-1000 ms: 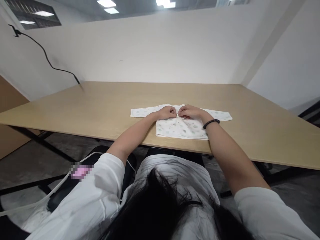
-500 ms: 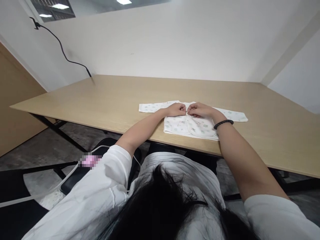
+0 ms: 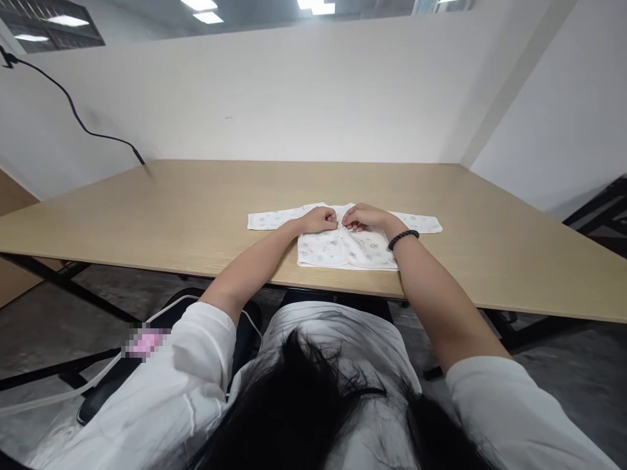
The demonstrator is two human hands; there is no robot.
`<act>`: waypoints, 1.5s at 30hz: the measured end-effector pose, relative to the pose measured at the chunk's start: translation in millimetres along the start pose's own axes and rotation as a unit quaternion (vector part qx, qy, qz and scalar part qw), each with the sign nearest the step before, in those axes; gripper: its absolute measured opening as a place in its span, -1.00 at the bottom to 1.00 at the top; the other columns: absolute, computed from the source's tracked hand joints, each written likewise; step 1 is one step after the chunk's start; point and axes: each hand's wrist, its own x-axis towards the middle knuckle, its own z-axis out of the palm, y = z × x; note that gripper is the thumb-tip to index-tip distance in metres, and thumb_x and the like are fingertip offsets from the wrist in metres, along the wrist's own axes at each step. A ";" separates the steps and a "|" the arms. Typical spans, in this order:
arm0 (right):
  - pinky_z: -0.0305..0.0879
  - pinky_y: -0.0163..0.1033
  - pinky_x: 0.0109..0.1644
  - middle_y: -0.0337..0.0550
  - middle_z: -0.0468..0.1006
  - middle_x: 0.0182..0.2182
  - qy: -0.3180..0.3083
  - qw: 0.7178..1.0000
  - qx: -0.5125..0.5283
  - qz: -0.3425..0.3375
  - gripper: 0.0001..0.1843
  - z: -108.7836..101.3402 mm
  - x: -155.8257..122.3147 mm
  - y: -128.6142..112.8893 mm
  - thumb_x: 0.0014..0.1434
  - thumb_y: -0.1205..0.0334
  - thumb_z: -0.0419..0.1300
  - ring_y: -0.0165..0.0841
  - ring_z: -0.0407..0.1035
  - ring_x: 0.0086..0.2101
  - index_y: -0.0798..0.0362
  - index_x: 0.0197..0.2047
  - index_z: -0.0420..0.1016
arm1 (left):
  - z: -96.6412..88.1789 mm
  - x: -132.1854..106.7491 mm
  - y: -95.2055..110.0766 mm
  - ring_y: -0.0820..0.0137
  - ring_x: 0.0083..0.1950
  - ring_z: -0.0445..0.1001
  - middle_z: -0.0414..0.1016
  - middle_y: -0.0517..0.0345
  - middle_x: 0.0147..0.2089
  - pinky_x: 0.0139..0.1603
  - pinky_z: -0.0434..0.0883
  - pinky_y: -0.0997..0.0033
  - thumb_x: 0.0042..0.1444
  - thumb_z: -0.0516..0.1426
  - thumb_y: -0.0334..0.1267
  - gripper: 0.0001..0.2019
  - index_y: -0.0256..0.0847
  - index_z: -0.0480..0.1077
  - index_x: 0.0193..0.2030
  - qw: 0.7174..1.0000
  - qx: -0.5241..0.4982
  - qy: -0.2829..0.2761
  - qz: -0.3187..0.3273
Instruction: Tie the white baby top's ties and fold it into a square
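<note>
Nothing much has moved since a moment ago: both hands keep their place at the collar, knuckles nearly touching, and the baby shirt lies where it lay. My left hand and right hand are each curled shut, fingertips pinching the cloth where the two front flaps meet; whether a snap sits between them is too small to tell. The shirt is spread flat on the table near its front edge, sleeves stretched out left and right, so its long axis runs across me. From my pinch, the front opening runs straight back toward me. Neither hand is nearer; they meet at the middle. A bead bracelet circles my right wrist.
</note>
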 end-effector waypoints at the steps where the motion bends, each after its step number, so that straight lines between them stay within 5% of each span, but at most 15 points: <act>1: 0.25 -0.39 -0.51 -0.19 0.47 -0.58 -0.001 1.000 0.002 0.000 -0.92 -0.1 0.5 0.5 0.01 0.44 0.34 -0.46 0.31 -0.55 0.15 -0.43 0.51 | -0.1 -0.2 0.4 0.41 -0.40 0.29 0.34 0.25 -0.46 -0.37 0.21 0.41 -0.09 0.18 -0.24 -0.88 -0.18 0.31 -0.46 1.000 0.000 0.001 -0.002; 11: 0.19 -0.41 -0.51 -0.25 0.43 -0.59 -0.015 0.998 -0.049 -0.047 -0.89 1.0 -3.9 1.5 0.09 0.37 0.33 -0.50 0.26 -0.57 0.11 -0.40 0.46 | -0.8 -7.1 11.1 0.41 -0.41 0.31 0.35 0.28 -0.45 -0.38 0.23 0.44 -0.06 0.18 -0.25 -0.81 -0.17 0.41 -0.25 1.000 0.002 0.024 0.002; 16: 0.18 -0.37 -0.50 -0.20 0.45 -0.57 -0.012 0.997 -0.053 -0.046 -0.75 1.3 -8.9 -2.5 0.10 0.22 0.38 -0.49 0.26 -0.56 0.09 -0.46 0.41 | -2.3 -8.2 11.6 0.40 -0.36 0.36 0.43 0.21 -0.40 -0.33 0.27 0.42 0.04 0.10 -0.19 -0.85 -0.21 0.43 -0.36 0.999 0.025 0.009 0.040; 26: 0.02 -0.33 -0.54 -0.34 0.31 -0.70 0.000 0.993 -0.111 -0.049 -0.68 -2.5 -6.6 2.7 -0.01 0.08 0.45 -0.50 0.10 -0.64 0.06 -0.43 0.43 | -1.1 -8.9 10.4 0.39 -0.38 0.39 0.47 0.18 -0.40 -0.30 0.33 0.40 0.08 0.11 -0.21 -0.84 -0.22 0.46 -0.28 0.993 0.102 0.022 0.052; 32: 0.00 -0.32 -0.53 -0.35 0.29 -0.71 0.001 0.987 -0.144 -0.069 -0.64 -4.8 -3.1 7.0 0.04 0.02 0.41 -0.50 0.07 -0.65 0.06 -0.49 0.38 | -0.6 -10.4 9.3 0.17 0.02 0.46 0.50 -0.09 -0.04 0.04 0.40 0.21 0.19 0.04 -0.21 -0.68 -0.26 0.47 0.00 0.964 0.236 0.071 0.098; 39: 0.01 -0.34 -0.53 -0.40 0.31 -0.69 -0.002 0.989 -0.124 -0.086 -0.77 -5.0 -3.1 7.3 0.12 0.12 0.36 -0.49 0.09 -0.66 0.06 -0.27 0.46 | -1.8 -9.0 5.0 0.12 0.15 0.39 0.49 -0.11 0.05 0.20 0.34 0.15 0.23 -0.04 -0.29 -0.61 -0.26 0.48 0.08 0.959 0.271 0.031 0.073; 45: 0.03 -0.34 -0.53 -0.42 0.32 -0.67 -0.002 0.990 -0.116 -0.084 -0.63 -4.8 -4.3 7.3 0.15 0.16 0.32 -0.48 0.11 -0.66 0.08 0.02 0.48 | -1.3 -8.8 5.8 0.14 0.15 0.39 0.49 -0.09 0.01 0.23 0.32 0.14 0.22 -0.04 -0.32 -0.63 -0.26 0.49 0.05 0.966 0.250 0.028 0.059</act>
